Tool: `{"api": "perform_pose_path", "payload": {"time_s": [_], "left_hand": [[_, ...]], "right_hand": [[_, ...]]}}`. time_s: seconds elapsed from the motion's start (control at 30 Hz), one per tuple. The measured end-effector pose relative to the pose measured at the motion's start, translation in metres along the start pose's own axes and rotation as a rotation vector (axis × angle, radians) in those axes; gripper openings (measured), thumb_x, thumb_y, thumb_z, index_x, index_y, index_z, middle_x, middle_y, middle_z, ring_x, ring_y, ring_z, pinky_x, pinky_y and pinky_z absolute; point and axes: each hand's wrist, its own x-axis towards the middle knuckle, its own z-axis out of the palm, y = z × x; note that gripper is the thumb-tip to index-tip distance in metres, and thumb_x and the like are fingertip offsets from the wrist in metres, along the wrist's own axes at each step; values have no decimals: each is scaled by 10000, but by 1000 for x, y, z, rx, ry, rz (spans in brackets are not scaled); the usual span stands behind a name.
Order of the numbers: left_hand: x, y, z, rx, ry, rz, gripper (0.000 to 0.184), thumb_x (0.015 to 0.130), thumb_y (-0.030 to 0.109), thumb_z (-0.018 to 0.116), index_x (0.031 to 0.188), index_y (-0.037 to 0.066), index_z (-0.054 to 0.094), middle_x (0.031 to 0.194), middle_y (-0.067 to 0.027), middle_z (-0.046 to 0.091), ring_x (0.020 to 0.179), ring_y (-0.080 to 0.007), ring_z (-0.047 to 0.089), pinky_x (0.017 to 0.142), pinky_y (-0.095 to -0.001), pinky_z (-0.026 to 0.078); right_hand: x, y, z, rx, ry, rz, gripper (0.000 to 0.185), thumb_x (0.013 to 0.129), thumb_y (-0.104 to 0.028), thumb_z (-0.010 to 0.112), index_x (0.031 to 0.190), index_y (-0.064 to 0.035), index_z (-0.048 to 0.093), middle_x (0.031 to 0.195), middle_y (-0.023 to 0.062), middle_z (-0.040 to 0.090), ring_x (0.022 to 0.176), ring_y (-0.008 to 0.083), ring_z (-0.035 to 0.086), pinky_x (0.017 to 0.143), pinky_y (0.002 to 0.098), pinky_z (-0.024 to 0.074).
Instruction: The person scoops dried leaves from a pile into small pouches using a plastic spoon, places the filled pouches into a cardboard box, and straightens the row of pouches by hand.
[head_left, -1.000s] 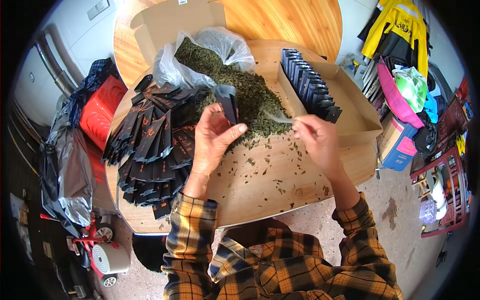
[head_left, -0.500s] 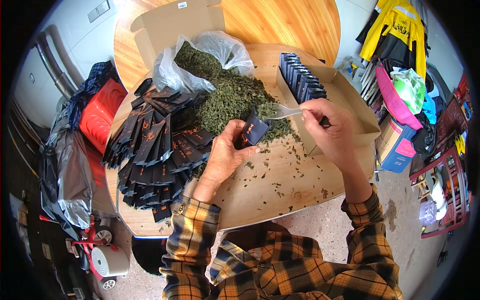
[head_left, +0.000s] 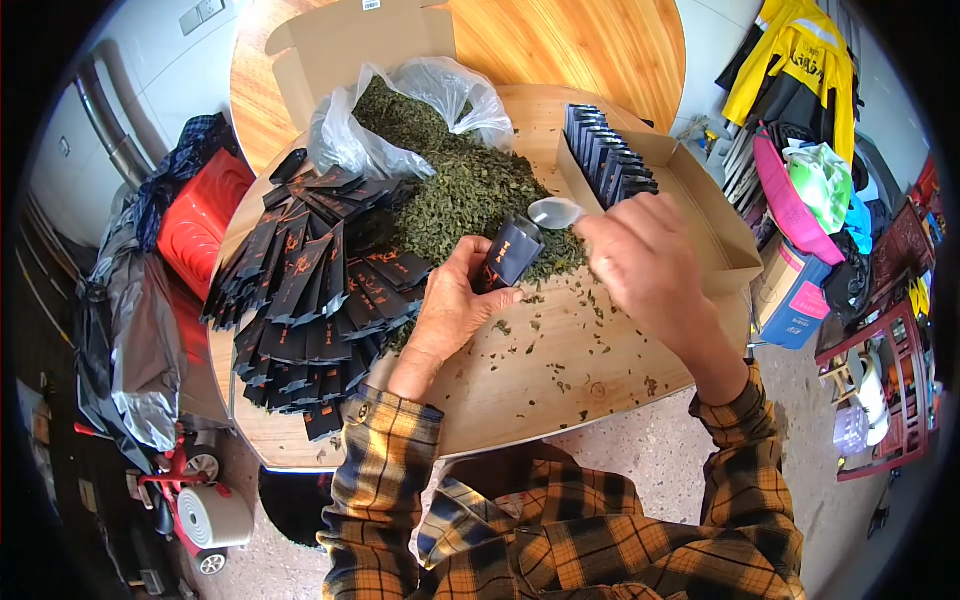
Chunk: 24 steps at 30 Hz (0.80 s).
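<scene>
My left hand is closed around a small dark packet, tilted with its top end toward the spoon. In my right hand, which is partly blurred, is a clear spoon; its bowl is just beyond the packet's top and shows no leaves. A heap of dried green leaves lies behind the packet, reaching back into an open clear plastic bag. Many dark packets with orange print are fanned in a pile to the left. More packets stand in a row inside a cardboard box at the right.
Loose leaf bits are scattered over the front of the wooden table. An upright cardboard flap stands behind the bag. A red stool is left of the table. A pink basin and a blue carton are at the right.
My left hand has moved slightly right with the packet. The spoon, loaded with leaves half a second ago, is now turned by my right hand at the packet's top, its bowl without leaves.
</scene>
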Motion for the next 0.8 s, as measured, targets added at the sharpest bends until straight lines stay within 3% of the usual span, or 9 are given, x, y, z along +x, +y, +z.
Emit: {"api": "perform_pose_path", "payload": {"time_s": [0.1,0.17,0.2,0.27,0.3,0.43,0.6,0.8], "left_hand": [[2,-5,-2,7,24,-11,508,730,50,799,1123,24,479,955,-77,647,887,-120,611,777,-274,508],[4,-4,-4,-182,71,6,499,700,100,823,1077,23,505,893,-93,670,837,-135,624,756,-288,506],[2,4,-6,-319,74,-22,450,741,108,807,1056,17,499,862,-72,658,805,-101,600,732,-257,499],[3,7,-9,-350,84,-18,429,754,107,798,1047,19,497,857,-67,656,788,-96,594,722,-250,496],[3,10,-11,-380,98,-13,409,767,106,790,1039,21,496,853,-61,654,771,-91,587,711,-244,493],[3,12,-11,-342,118,-27,387,774,112,785,1022,28,499,835,-45,651,754,-80,578,702,-239,489],[3,10,-11,-316,117,-32,401,770,122,791,1025,24,498,838,-49,654,761,-86,586,703,-240,492],[2,12,-10,-307,108,-44,422,763,118,795,1036,14,492,859,-70,656,788,-105,609,711,-252,505]], "right_hand": [[-11,3,0,-31,95,141,194,710,41,664,890,-27,640,762,78,575,677,233,552,587,323,428],[-27,5,7,366,-71,437,83,783,0,659,864,11,645,715,71,603,624,149,570,560,277,440],[-31,5,8,365,-72,439,83,783,0,659,864,11,645,715,71,603,624,149,570,560,277,440],[-38,5,11,752,-416,732,78,850,-39,633,838,37,648,651,62,611,569,78,554,528,242,434],[-43,5,16,769,-431,723,117,878,-61,611,823,34,653,595,29,592,533,63,534,505,237,424],[-40,-1,23,718,-510,765,114,870,-70,619,819,26,653,583,49,593,504,91,540,498,254,429],[-60,2,73,285,-222,533,87,853,-55,623,828,26,641,605,122,601,519,164,601,514,324,455],[-71,4,85,493,-90,668,85,877,-17,609,907,61,626,733,114,657,642,132,655,591,269,515]]}}
